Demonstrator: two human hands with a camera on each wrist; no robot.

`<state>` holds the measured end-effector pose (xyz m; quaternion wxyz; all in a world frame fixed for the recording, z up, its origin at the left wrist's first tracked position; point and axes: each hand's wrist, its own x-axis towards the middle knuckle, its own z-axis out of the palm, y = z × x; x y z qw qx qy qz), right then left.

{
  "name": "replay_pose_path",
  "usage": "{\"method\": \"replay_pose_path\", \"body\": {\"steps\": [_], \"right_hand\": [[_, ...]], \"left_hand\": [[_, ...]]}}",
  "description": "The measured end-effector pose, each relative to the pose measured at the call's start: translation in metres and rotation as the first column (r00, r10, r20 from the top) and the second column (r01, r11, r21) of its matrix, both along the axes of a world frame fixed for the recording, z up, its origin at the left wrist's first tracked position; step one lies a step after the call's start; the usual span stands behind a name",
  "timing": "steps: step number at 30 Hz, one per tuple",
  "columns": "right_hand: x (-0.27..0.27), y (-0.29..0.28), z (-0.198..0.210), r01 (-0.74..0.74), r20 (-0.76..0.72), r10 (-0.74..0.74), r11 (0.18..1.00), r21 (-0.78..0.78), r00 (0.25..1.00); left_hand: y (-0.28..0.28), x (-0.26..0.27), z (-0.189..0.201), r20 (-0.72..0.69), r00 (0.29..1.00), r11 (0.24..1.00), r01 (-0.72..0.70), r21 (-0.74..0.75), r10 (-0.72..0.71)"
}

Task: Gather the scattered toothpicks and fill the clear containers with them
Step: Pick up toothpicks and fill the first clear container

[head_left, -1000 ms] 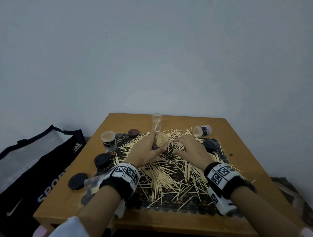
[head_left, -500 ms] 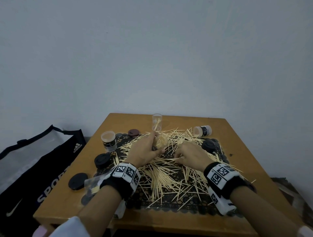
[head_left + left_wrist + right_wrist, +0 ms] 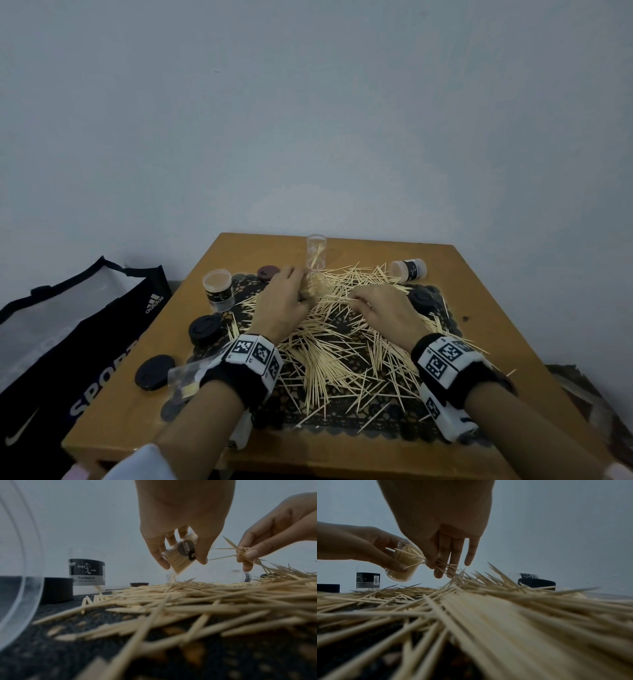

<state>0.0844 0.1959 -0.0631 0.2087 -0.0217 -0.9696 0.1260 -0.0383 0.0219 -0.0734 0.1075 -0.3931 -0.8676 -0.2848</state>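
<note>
pale toothpicks (image 3: 329,356), black (lacy) mat (image 3: 346,416)

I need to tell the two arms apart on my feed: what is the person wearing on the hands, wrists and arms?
Both hands, left hand and right hand, are bare, without gloves or rings in view. Each wrist carries a black band with white blocks printed with square black-and-white markers: left band, right band. The forearms are bare; a white sleeve shows low on the left arm.

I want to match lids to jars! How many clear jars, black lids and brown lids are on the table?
Clear jars: 5
Black lids: 3
Brown lids: 1
Total: 9
</note>
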Motion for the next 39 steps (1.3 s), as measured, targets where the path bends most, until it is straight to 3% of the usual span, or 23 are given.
{"method": "replay_pose_path", "body": {"steps": [12, 22, 31, 39], "right_hand": [[0.0029, -0.0005, 0.0032, 0.039, -0.314, -0.047, 0.999, -0.031, 0.948], [-0.0007, 0.0028, -0.0009, 0.011, -0.158, -0.005, 0.999, 0.038, 0.987], [-0.0001, 0.0027, 0.0009, 0.074, -0.048, -0.071, 0.994, 0.076, 0.996], [0.0006, -0.0010, 0.0038, 0.060, -0.102, -0.046, 0.988, 0.141, 0.994]], "left_hand": [[-0.0008, -0.0007, -0.0012, -0.052, 0.999, 0.995, -0.019, -0.095, 0.014], [0.0037, 0.0038, 0.0011, 0.008, 0.991, 0.987, 0.131, -0.095, -0.131], [0.0042, 0.0070, 0.0044, 0.010, 0.989, 0.987, 0.146, -0.073, -0.145], [0.0035, 0.0053, 0.0024, 0.044, 0.981, 0.975, 0.194, -0.111, -0.190]]}}
